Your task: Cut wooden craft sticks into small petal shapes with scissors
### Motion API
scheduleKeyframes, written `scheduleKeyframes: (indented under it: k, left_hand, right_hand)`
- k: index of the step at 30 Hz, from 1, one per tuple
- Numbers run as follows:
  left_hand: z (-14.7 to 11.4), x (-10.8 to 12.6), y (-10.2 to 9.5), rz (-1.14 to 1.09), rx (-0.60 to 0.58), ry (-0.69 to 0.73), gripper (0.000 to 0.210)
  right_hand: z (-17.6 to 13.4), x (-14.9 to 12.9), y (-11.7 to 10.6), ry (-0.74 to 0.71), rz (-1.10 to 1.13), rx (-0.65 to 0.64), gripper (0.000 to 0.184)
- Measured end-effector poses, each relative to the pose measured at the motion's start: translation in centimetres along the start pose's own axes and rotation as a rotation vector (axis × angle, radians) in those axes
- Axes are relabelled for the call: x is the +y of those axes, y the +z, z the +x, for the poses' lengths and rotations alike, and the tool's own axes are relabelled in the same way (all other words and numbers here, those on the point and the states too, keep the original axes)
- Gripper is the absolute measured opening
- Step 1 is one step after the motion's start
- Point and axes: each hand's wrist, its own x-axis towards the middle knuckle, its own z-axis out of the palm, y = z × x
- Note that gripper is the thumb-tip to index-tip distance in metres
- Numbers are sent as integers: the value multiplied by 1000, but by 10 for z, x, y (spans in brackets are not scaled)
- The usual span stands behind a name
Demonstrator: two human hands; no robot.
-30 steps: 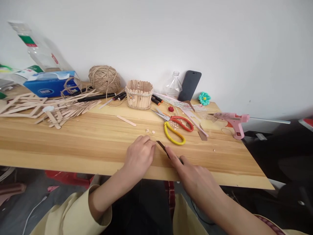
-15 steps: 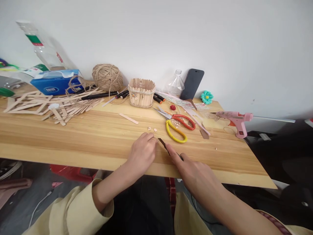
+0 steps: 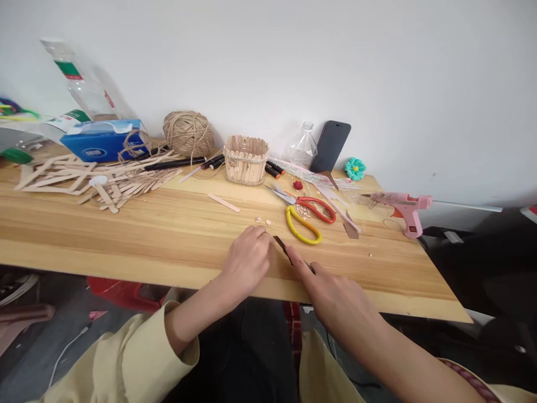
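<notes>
My right hand (image 3: 335, 291) is closed around a utility knife (image 3: 283, 248), its index finger along the top and the dark blade angled toward my left hand. My left hand (image 3: 248, 254) rests closed on the wooden table (image 3: 138, 240), fingertips pinched beside the blade tip; what they hold, if anything, is hidden. Just beyond lie small wood chips (image 3: 263, 221) and a single craft stick (image 3: 224, 202). Scissors (image 3: 300, 207) with one red and one yellow handle lie open to the right, near more wood bits.
A small craft-stick basket (image 3: 245, 162) stands at the back, beside a twine ball (image 3: 188, 134) and a pile of craft sticks (image 3: 121, 187). A blue tissue pack (image 3: 103, 143) is on the left. A phone (image 3: 331, 146) leans on the wall; a pink glue gun (image 3: 405, 207) lies right.
The view has shifted slightly, so the table items sit a little further right in the picture. Both hands keep nearly the same pose and place, the knife still in my right hand.
</notes>
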Motion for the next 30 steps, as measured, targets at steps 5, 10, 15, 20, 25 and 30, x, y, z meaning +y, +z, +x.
scheduleKeyframes:
  k: [5,10,15,20,25,30]
  left_hand:
    - [1,3,-2,23,-17,6,27]
    - [1,5,-4,40,-12,-32,26]
    - [1,4,-4,41,-22,-12,25]
    - [0,6,-3,61,-23,-3,26]
    - [0,7,-3,74,-11,-23,25]
    - [1,5,-3,65,-18,-18,25]
  right_hand:
    - [6,-2,-5,-6,34,5,77]
    - [3,-3,-5,0,35,-6,77]
    - [-1,-3,-5,7,20,-17,78]
    - [4,-5,-12,-8,51,4,76]
    - [0,-4,-9,-10,69,3,76]
    - [-2,-4,-9,1,62,-36,76]
